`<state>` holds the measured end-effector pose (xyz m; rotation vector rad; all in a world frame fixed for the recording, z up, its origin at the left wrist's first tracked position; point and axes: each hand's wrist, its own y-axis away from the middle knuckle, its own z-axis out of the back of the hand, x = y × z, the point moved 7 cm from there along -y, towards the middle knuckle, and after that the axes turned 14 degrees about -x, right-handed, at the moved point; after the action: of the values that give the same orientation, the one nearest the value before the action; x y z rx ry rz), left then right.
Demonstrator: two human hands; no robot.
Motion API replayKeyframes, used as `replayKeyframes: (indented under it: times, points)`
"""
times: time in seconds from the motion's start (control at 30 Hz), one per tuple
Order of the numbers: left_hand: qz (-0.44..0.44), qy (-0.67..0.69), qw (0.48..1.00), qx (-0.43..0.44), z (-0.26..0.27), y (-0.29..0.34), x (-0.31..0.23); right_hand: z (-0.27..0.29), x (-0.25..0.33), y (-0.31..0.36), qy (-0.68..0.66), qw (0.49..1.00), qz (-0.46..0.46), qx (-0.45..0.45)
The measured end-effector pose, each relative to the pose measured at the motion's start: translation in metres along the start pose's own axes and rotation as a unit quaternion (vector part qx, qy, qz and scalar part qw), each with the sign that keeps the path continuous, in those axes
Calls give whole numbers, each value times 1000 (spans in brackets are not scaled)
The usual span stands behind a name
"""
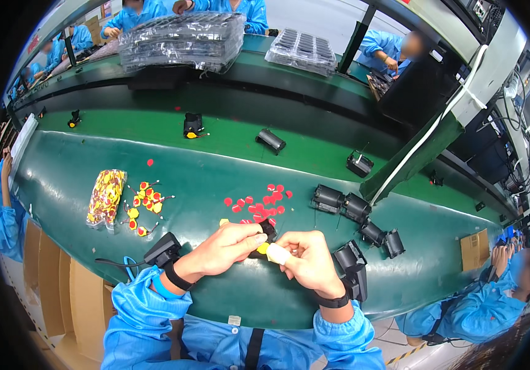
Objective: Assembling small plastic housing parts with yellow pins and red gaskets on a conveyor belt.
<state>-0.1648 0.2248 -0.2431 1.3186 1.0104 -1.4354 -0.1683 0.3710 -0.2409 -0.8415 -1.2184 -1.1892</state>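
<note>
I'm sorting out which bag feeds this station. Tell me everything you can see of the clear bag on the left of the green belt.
The clear plastic bag lies flat on the green belt, lengthwise away from the person, to the left of both hands. It looks like thin, glossy film, crinkled, and packed full of small yellow and red pieces. Neither hand touches it. Loose yellow and red pieces lie just to its right.

My single head-mounted fisheye looks steeply down, close over my hands (271,250) at 6 o'clock, the green conveyor bench (215,179) bending toward 12 o'clock.

Small black part (267,231), yellow-tipped, between hands (265,250)
</note>
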Motion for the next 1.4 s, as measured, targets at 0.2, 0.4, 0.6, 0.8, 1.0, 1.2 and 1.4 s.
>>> replayKeyframes:
  times: [0.2,0.4,0.6,0.8,1.0,1.2,1.4]
  points:
    - [-19,-15,1000,0,1,1,-3,-2,-5,-1,6,1000,6,-4]
    - [-31,41,999,-13,5,4,0,-9,-3,1,-143,990,6,5]
    - [-5,213,977,-1,6,11,-4,-17,3,-6,-80,991,109,-13]
    - [-4,270,963,2,-3,13,1,-18,7,4,-109,980,150,-76]
    - [-9,260,965,-16,-3,10,6,-15,9,3,-44,972,207,-103]
    - [-22,269,963,-21,-16,6,5,-5,-2,4,2,963,219,-157]
    - [-27,137,990,-21,-8,-41,-36,10,4,-12,-168,956,173,-165]
